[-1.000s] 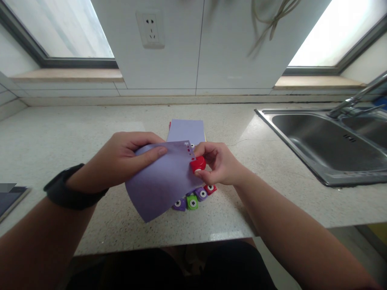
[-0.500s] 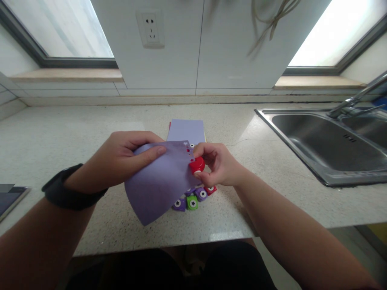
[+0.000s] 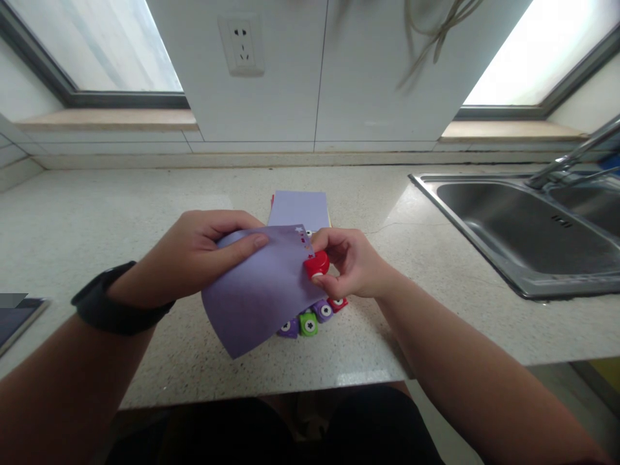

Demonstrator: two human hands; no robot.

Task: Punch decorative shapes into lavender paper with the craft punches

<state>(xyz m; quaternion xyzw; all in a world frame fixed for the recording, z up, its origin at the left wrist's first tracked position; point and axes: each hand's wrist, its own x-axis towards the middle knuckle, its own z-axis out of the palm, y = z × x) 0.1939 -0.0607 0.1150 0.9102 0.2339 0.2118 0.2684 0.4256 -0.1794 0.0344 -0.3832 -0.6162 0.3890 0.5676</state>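
My left hand (image 3: 194,258) grips a lilac sheet of paper (image 3: 261,290) above the counter, thumb on top. Small shapes are cut out along the sheet's right edge. My right hand (image 3: 351,261) pinches a small red paper punch (image 3: 317,265) clamped onto that edge. Under the sheet, more small punches lie on the counter: a purple one (image 3: 289,328), a green one (image 3: 308,323), another purple one (image 3: 322,310) and a red one (image 3: 337,302). A stack of lilac paper (image 3: 299,208) lies just behind my hands.
A steel sink (image 3: 523,232) with a tap (image 3: 571,155) is set into the speckled counter (image 3: 97,213) at the right. A dark flat device (image 3: 17,320) lies at the left edge. A wall socket (image 3: 241,45) sits above, between two windows.
The sheet and the red punch have shifted only slightly in my hands; nothing else moved.
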